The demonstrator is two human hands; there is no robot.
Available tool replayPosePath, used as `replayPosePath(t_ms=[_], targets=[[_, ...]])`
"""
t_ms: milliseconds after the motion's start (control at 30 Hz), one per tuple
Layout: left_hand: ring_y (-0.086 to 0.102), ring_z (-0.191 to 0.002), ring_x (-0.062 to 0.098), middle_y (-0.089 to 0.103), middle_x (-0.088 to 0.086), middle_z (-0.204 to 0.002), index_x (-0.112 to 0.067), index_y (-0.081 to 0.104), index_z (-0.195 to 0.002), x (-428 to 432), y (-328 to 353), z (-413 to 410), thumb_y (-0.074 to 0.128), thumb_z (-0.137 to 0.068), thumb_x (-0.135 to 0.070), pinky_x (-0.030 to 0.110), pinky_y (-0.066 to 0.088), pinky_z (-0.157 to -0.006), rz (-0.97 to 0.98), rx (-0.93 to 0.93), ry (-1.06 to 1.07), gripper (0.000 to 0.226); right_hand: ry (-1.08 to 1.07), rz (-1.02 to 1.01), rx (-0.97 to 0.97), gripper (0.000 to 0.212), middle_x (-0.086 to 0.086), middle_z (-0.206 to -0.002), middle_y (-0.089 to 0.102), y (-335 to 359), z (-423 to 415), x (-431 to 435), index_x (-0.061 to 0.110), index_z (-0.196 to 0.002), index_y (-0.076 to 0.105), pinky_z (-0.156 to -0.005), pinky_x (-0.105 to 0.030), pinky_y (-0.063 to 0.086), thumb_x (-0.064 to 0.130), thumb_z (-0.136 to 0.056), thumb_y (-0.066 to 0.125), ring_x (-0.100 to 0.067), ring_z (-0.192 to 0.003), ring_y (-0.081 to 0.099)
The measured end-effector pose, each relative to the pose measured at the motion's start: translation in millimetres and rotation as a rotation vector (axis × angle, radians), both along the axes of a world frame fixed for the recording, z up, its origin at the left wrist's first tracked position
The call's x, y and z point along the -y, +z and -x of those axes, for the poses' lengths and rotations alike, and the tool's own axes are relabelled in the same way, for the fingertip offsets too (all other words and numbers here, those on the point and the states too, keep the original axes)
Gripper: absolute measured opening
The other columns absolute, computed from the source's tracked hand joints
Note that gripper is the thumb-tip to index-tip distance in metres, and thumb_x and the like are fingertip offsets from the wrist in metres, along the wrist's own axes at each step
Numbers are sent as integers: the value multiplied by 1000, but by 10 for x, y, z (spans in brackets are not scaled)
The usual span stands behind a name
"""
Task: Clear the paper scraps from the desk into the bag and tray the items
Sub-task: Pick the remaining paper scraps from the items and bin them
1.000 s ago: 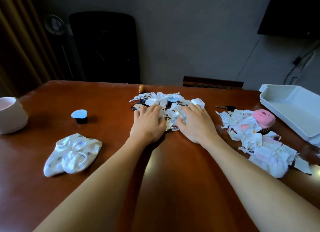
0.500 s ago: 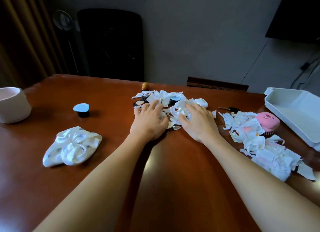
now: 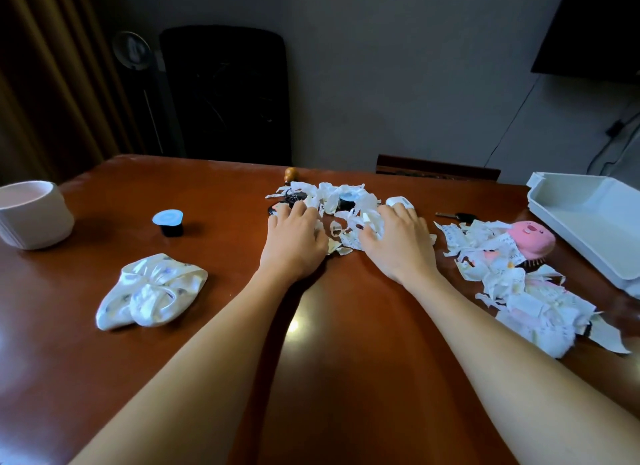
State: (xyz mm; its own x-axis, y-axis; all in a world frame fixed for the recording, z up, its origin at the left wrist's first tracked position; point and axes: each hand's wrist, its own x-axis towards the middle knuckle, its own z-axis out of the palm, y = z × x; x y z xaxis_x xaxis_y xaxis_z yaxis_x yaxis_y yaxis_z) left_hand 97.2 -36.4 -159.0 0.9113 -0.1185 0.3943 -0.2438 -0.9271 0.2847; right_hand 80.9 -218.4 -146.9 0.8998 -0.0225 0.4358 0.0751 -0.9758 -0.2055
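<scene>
Since the earlier frame both hands have crept slightly farther into the middle heap, and the view has shifted a little; the desk's contents lie as they did.

Left hand point(image 3: 294, 242): fingers spread and flat, palm down on the near left edge of the heap of torn white paper scraps point(image 3: 341, 204). Nothing is gripped. Right hand point(image 3: 398, 242): fingers spread and lightly curled over the heap's right side, with scraps showing between them; pressing rather than clasping, no firm hold evident.

Within the heap lie a small dark cup with a pale blue lid point(image 3: 346, 198), a dark key ring point(image 3: 292, 197) and a small white rounded object point(image 3: 398, 201) just beyond the right fingertips. A second heap of printed paper scraps point(image 3: 512, 284) lies to the right, partly covering a pink hairbrush with a cartoon face point(image 3: 531, 237); a dark-headed key point(image 3: 457, 216) lies between the heaps.

Farther out: white plastic tray point(image 3: 588, 222) at the right edge of the brown wooden desk point(image 3: 214, 343), holding nothing visible; a crumpled white patterned bag point(image 3: 152, 291) on the left, well apart from both heaps; a second blue-lidded cup point(image 3: 168, 222); a white round bin point(image 3: 31, 215).

Judgement: gathering is in hand, at an early stage. The next move calls for closing both hands on paper alone, leaving the cup and key ring behind, and carrying it to the bag, which must first be opened.
</scene>
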Motion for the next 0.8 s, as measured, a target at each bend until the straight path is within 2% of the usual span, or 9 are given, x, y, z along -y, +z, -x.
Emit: replayPosePath(t_ms=[100,233,333,467,567,700,800], targets=[[36,-114,26,50,1,-121,-17,57,-111,-6,3,29,40,-94,-31,43,26,-97,-10,49,22,27,-25,41,37,51,0,-126,53,-24,-19,1,23,-131,54,-101,-41,29,51,-90,42,-23,-120,40],[29,-128,26,42,-3,-136,-21,57,-114,6,15,40,40,-93,-36,49,18,-105,1,48,36,31,3,15,109,53,2,-128,46,-45,-30,22,28,-130,54,-107,-44,24,55,-85,42,-23,-123,34],[25,-135,25,38,-5,-146,-28,55,-122,-2,13,48,39,-92,-46,52,15,-106,9,21,35,38,91,-15,34,54,6,-137,42,-57,-55,24,38,-137,47,-110,-45,23,61,-88,42,-22,-132,28],[29,-135,24,42,-7,-145,-29,49,-133,-8,3,43,37,-92,-55,59,20,-107,1,-60,41,50,129,-16,-109,57,9,-140,43,-52,-75,22,43,-140,44,-107,-45,27,67,-89,38,-19,-133,30],[31,-132,26,46,-5,-140,-26,51,-132,2,16,34,35,-94,-55,60,20,-108,-48,-97,54,50,112,26,-120,54,7,-135,47,-38,-77,21,38,-137,48,-104,-41,29,65,-91,39,-18,-128,35],[32,-127,27,46,-1,-134,-24,53,-129,5,28,24,39,-96,-48,50,23,-104,-52,-80,55,43,95,26,-113,58,2,-133,48,-21,-68,12,22,-140,49,-98,-39,40,57,-94,43,-20,-125,41],[32,-130,28,47,2,-133,-22,54,-130,-2,29,23,40,-97,-46,47,26,-104,-57,-83,48,44,101,0,-105,50,1,-128,51,-6,-51,4,19,-133,53,-80,-31,44,51,-95,45,-19,-118,48]])
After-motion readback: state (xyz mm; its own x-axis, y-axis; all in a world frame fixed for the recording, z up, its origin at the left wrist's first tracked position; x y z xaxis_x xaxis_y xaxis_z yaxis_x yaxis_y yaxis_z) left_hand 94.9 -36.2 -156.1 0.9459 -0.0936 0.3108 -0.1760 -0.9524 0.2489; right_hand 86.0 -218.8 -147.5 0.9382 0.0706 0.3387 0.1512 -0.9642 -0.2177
